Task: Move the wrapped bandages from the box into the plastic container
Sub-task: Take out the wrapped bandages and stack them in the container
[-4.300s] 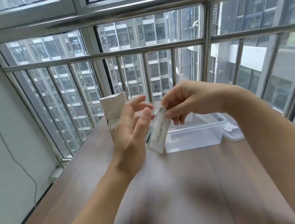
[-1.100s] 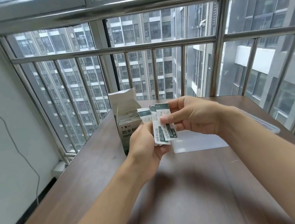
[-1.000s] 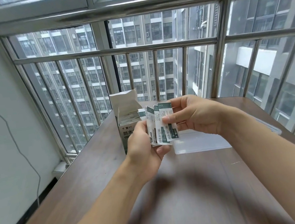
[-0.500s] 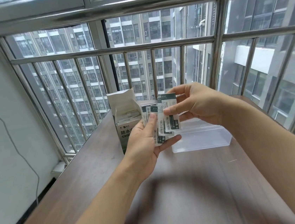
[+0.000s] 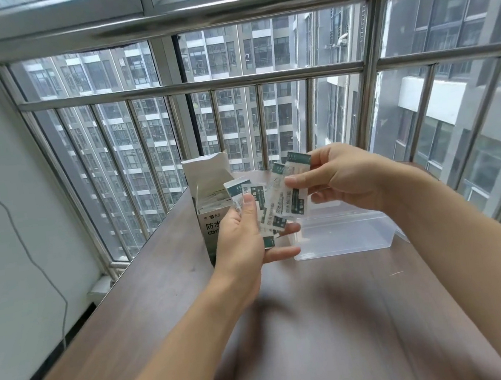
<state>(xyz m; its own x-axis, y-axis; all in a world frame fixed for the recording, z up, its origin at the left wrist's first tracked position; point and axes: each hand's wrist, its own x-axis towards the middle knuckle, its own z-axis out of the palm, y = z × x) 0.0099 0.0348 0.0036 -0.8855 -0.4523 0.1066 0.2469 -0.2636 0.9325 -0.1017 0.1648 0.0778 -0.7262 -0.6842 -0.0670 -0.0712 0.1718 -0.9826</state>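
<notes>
Window-side worktop (image 5: 163,309): your right hand (image 5: 344,176), pinching upright wrapped bandages (image 5: 293,191), is nearer the plastic container (image 5: 342,235); left hand (image 5: 242,237) grips more.

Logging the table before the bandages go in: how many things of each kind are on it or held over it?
Open bandage box: 1
Clear plastic container: 1
Wrapped bandages fanned between left hand and right hand: at least 5, overlapping
Total: at least 7
</notes>
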